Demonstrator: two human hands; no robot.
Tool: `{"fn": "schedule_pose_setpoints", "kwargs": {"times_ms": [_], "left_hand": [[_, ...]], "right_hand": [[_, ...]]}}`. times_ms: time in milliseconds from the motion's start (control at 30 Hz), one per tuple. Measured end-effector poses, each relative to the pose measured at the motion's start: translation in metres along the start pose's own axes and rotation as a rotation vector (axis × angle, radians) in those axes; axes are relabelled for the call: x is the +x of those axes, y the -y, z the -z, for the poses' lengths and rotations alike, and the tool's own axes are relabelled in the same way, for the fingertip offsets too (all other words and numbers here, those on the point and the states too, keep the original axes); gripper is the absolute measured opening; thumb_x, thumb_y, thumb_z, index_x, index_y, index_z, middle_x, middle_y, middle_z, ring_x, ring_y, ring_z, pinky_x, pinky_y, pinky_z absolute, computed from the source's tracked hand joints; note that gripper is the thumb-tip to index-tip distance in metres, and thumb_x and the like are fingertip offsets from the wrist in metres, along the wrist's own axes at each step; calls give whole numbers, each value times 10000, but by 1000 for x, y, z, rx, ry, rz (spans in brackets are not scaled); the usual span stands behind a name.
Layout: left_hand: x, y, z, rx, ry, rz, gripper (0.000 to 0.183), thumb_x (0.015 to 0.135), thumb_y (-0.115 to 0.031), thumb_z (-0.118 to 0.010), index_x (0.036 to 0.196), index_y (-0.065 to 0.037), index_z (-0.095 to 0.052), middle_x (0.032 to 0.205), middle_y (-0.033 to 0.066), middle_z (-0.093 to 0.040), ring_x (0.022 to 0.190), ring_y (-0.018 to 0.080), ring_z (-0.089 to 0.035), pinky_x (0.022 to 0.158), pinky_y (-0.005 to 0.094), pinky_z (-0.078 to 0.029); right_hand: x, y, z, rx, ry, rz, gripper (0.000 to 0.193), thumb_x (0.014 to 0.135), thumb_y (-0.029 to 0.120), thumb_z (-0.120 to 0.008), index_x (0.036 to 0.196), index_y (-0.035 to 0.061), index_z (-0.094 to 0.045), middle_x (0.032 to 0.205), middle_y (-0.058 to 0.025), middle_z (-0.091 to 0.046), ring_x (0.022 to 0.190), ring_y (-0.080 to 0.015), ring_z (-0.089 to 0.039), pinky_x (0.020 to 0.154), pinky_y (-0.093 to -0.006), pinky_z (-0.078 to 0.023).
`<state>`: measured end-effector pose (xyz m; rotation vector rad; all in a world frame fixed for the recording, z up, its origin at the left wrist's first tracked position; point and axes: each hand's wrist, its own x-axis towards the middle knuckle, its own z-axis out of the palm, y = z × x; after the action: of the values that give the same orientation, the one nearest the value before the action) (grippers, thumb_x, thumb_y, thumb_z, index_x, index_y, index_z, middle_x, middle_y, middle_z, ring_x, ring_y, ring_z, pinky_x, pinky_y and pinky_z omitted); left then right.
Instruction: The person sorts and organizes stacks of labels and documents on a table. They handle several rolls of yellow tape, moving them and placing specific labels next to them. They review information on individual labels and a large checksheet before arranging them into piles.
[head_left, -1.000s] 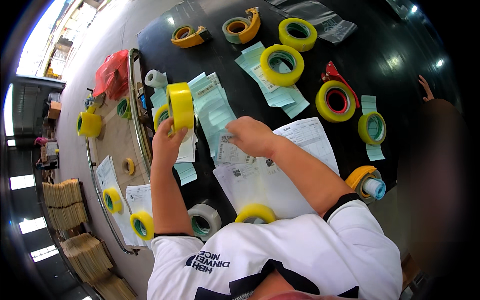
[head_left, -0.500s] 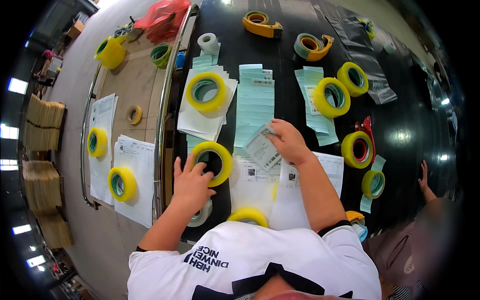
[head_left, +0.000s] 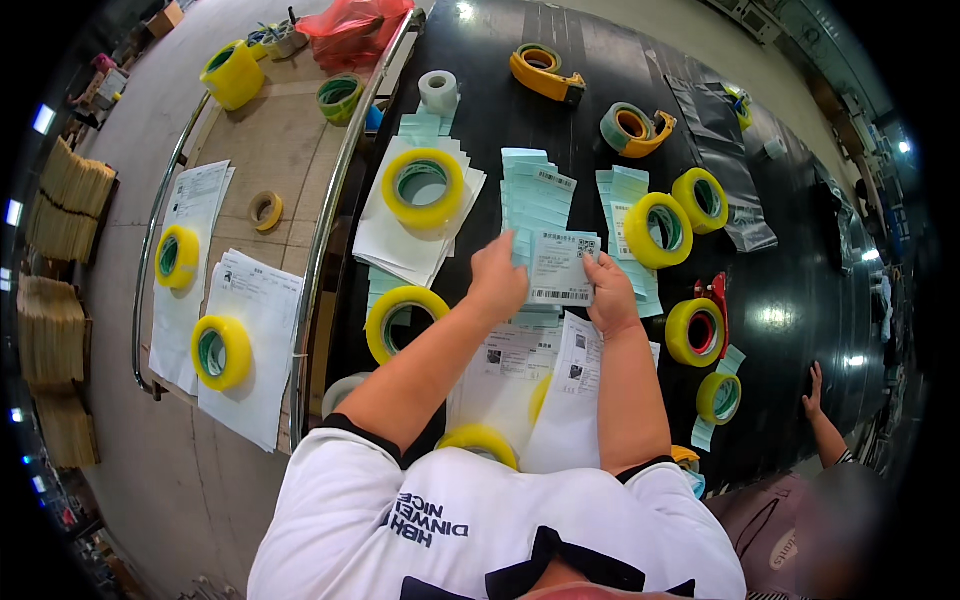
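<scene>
A white printed shipping label [head_left: 562,268] is upright in front of me, its right edge pinched in my right hand [head_left: 612,295]. My left hand [head_left: 498,275] is closed at the label's left side. What its fingers hold, if anything, I cannot make out. Beyond the label, a stack of pale blue label sheets [head_left: 533,195] lies on the black table [head_left: 480,90]. Printed paper forms [head_left: 510,375] lie below my hands, with yellow tape rolls [head_left: 480,440] among them. Another yellow tape roll [head_left: 385,318] sits by my left forearm.
A yellow tape roll [head_left: 422,190] weighs down white papers at the left. More rolls [head_left: 658,230] rest on labels at the right. Orange tape dispensers [head_left: 545,75] stand farther back. A metal-railed cart [head_left: 335,200] adjoins the left edge. Another person's hand [head_left: 813,390] touches the table at right.
My left hand has left the yellow tape roll and come across to the label. My right hand has turned the label upright, facing me. The view has shifted slightly.
</scene>
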<state>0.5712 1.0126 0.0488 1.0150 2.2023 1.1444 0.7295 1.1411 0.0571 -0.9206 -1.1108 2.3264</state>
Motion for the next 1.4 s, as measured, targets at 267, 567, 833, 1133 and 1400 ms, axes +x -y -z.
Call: {"fn": "schedule_pose_setpoints", "kwargs": {"times_ms": [267, 567, 833, 1133, 1400], "left_hand": [[0, -48, 15, -679, 104, 519, 545, 840, -13, -547, 1372, 46, -447, 1358, 184, -529, 1228, 239, -533, 1005, 355, -439], [-32, -53, -32, -383, 74, -183, 465, 865, 33, -466, 1329, 44, -493, 1490, 291, -335, 1323, 428, -424, 1062, 390, -409], [-26, -30, -33, -532, 34, -92, 475, 902, 40, -449, 1377, 39, -443, 1424, 231, -433, 1276, 311, -486, 1053, 350, -409], [-38, -14, -10, -378, 69, 70, 449, 887, 1, -471, 1325, 86, -424, 1425, 273, -410, 1241, 406, -472, 1084, 385, -356], [-36, -28, 29, -493, -20, 10, 476, 916, -70, -590, 1342, 100, -463, 1288, 237, -555, 1136, 306, -570, 971, 363, -450]], "right_hand": [[4, 2, 6, 101, 0, -32, 243, 1016, 154, -480, 1170, -5, -580, 1131, -105, -657, 1032, -191, -637, 914, -337, -515], [5, 0, 18, 213, 15, -34, 286, 1029, 154, -429, 1241, -12, -525, 1197, -125, -627, 1058, -235, -639, 925, -363, -523], [0, 5, 4, 167, 34, -31, 290, 1026, 142, -429, 1250, -20, -518, 1202, -136, -623, 1069, -225, -634, 943, -357, -516], [-7, 6, -7, 101, 94, -48, 251, 1017, 136, -472, 1184, -20, -576, 1134, -117, -661, 1047, -202, -638, 937, -332, -508], [-10, 5, -4, 63, 50, 10, 261, 1013, 169, -512, 1170, -28, -581, 1123, -109, -662, 1025, -173, -634, 917, -315, -504]]}}
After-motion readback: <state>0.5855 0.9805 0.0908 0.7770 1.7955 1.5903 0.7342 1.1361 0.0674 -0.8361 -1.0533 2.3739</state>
